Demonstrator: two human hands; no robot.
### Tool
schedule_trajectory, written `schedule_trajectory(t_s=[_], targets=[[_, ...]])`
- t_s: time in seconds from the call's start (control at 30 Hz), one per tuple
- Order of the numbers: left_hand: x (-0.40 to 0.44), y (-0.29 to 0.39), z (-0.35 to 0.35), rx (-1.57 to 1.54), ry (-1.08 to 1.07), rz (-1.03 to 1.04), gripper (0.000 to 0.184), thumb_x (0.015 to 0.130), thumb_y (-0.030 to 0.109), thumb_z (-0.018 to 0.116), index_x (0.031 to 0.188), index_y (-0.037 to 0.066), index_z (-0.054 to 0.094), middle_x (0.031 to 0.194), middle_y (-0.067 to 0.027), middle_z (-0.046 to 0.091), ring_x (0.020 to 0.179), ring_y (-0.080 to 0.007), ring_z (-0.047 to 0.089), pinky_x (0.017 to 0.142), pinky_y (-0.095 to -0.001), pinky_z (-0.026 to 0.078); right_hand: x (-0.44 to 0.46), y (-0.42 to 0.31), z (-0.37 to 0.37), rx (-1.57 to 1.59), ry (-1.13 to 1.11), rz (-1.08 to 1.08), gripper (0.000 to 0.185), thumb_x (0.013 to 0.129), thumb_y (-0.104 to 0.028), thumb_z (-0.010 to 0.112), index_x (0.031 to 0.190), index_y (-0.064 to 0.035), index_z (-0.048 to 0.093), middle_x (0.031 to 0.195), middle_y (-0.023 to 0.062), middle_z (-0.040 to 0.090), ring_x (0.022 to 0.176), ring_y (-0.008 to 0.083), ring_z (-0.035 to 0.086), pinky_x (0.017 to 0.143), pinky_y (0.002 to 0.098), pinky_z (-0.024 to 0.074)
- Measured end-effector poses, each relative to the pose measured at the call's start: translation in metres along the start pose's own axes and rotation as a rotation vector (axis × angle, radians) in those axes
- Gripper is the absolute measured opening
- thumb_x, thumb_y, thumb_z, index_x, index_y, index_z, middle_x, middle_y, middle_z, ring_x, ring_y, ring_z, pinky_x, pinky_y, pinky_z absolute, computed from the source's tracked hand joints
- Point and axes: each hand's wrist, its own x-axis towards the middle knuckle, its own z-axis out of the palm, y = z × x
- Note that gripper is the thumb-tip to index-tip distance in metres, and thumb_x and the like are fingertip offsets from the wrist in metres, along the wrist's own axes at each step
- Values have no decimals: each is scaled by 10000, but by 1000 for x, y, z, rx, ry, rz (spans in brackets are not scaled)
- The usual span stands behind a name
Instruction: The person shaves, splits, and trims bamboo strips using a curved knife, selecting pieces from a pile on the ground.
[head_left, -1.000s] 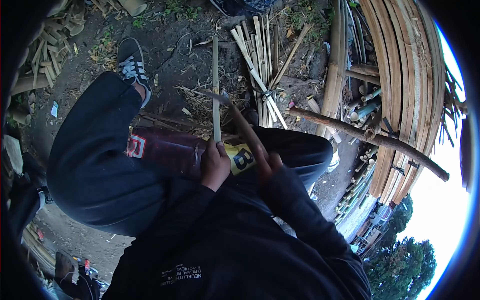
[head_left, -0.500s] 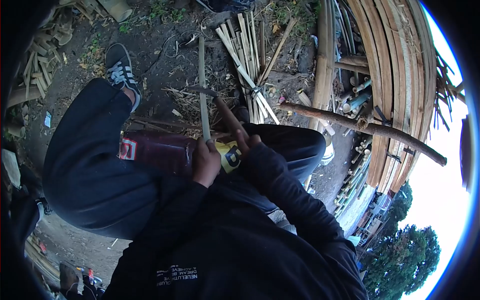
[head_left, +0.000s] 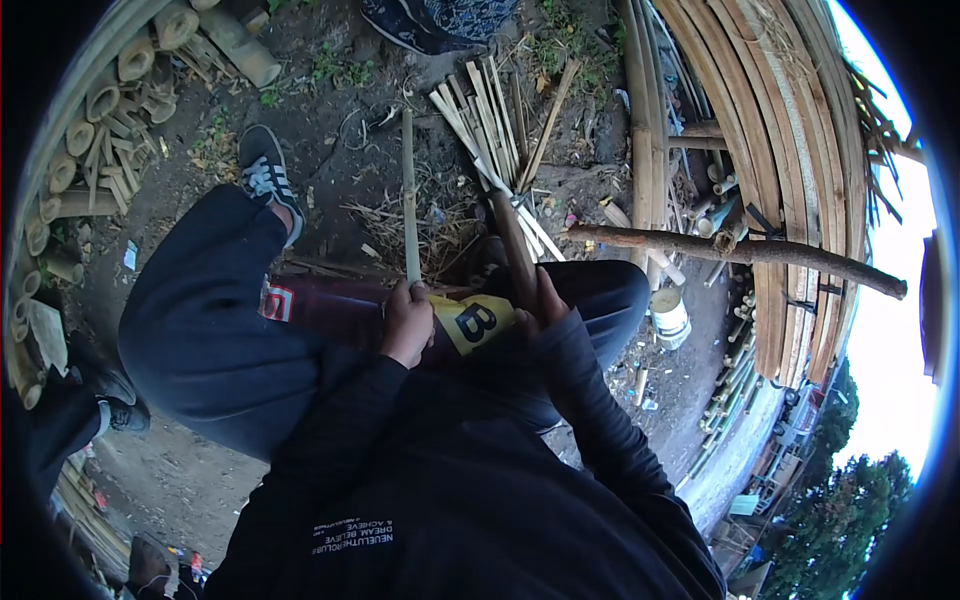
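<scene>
My left hand point(head_left: 408, 325) is closed around the lower end of a narrow bamboo strip point(head_left: 410, 200), which points away from me over the ground. My right hand point(head_left: 545, 302) grips the wooden handle of a knife point(head_left: 516, 250), held to the right of the strip and apart from it. The knife's blade end overlaps the bundle of sticks behind it and is hard to make out. Under both hands, a maroon cover point(head_left: 335, 308) with a yellow patch point(head_left: 475, 322) marked with a letter B lies across my lap.
A tied bundle of split sticks point(head_left: 490, 120) lies ahead, beside shavings point(head_left: 440, 225). A rough branch point(head_left: 780, 255) juts in from the right, before long bamboo slats point(head_left: 790, 150). A white bucket point(head_left: 670, 318) stands right of my knee. Cut bamboo pieces point(head_left: 100, 105) are piled left.
The knife has swung right, away from the bamboo strip it crossed before, and my right hand moved right with it. My left hand still holds the strip. The view has shifted slightly.
</scene>
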Motion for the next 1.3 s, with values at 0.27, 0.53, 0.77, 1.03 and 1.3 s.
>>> schedule_trajectory(t_s=[0.27,0.53,0.77,1.03,1.3], targets=[[-16,7,-3,84,-8,43,184,1011,238,397,928,91,469,561,29,391,353,-72,352,304,-236,302,-1,-2,40,141,45,65,772,837,-249,638,1481,-140,227,917,298,591,749,426,621,646,500,485],[-38,20,-12,162,-77,136,346,1018,353,330,951,86,539,504,40,373,341,-57,314,313,-220,269,-17,20,14,695,54,119,834,775,-224,740,1443,-42,276,1128,241,598,981,337,622,813,387,485],[-9,9,-34,455,168,776,184,967,229,496,994,52,543,725,-33,557,614,-130,526,569,-280,426,-1,65,58,1191,353,111,838,731,-196,780,1404,7,323,1226,137,547,1135,211,509,966,328,391],[-23,17,-20,679,298,815,192,915,227,573,1017,70,533,831,-131,624,750,-301,623,674,-395,472,-10,63,53,897,211,80,882,745,-236,776,1433,-6,275,1181,172,563,1075,228,548,895,332,443],[-21,19,-22,696,359,862,206,910,236,579,1019,67,532,836,-134,618,747,-319,622,672,-407,469,-13,52,45,999,248,2,834,768,-231,750,1425,-6,287,1087,163,604,944,197,595,807,324,477]])
